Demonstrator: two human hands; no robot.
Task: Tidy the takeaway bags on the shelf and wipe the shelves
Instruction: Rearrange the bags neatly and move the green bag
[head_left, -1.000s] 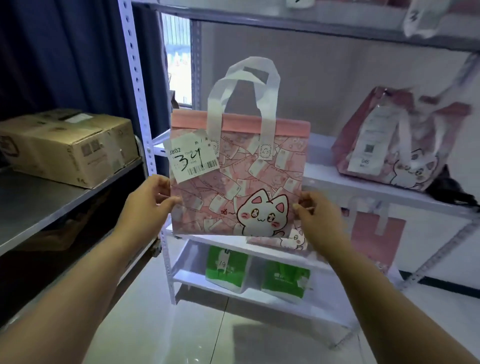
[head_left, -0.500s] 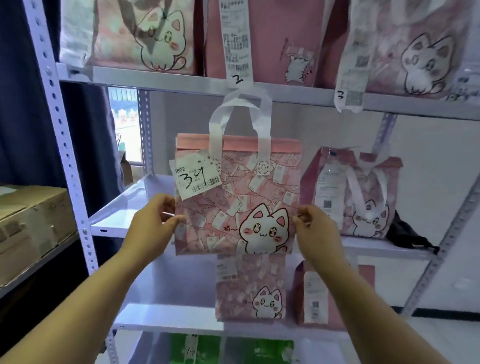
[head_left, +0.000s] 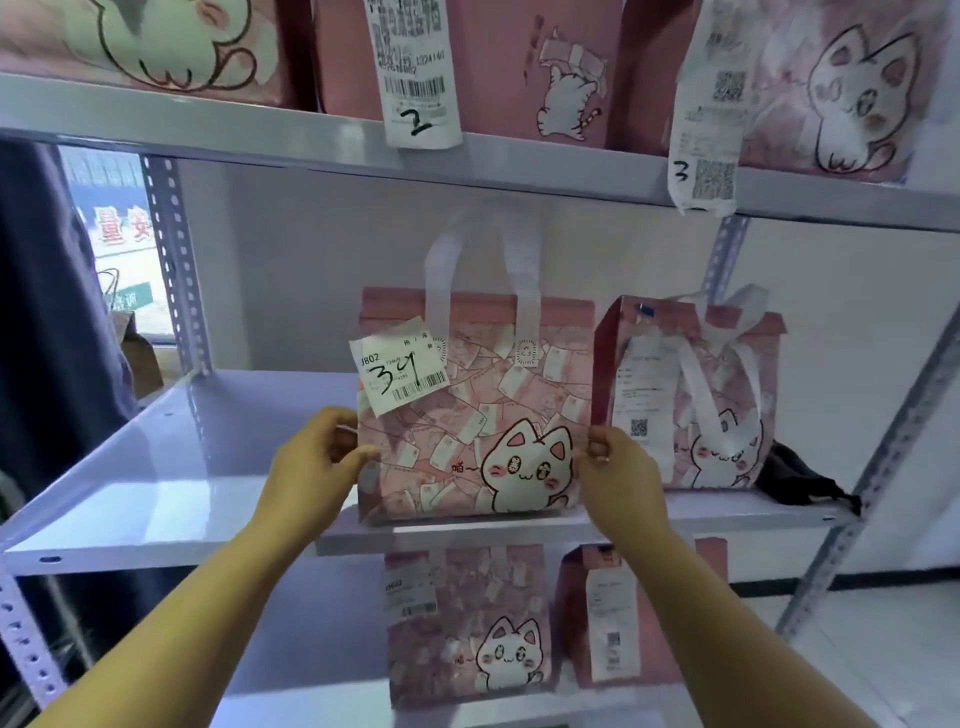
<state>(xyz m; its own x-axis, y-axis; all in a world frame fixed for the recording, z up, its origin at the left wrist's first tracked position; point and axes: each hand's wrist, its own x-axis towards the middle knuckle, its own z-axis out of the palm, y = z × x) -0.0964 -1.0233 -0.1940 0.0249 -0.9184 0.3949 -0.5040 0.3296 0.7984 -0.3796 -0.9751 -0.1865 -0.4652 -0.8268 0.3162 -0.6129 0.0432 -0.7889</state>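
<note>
A pink cat-print takeaway bag (head_left: 467, 426) with white handles and a tag marked 34 stands upright at the front edge of the middle white shelf (head_left: 156, 467). My left hand (head_left: 317, 462) grips its left side and my right hand (head_left: 618, 473) pinches its right side. Right beside it on the same shelf stands a second pink cat bag (head_left: 696, 400) with a long receipt.
Three pink bags with tags line the top shelf (head_left: 519, 166). Two more pink bags (head_left: 467, 629) stand on the shelf below. A black cloth-like item (head_left: 800, 478) lies at the middle shelf's right end. Perforated metal uprights (head_left: 176, 260) frame the unit; a dark curtain hangs left.
The bag marked 34 went up and forward with both hands and now sits on the middle shelf. The view has tilted up toward the upper shelves.
</note>
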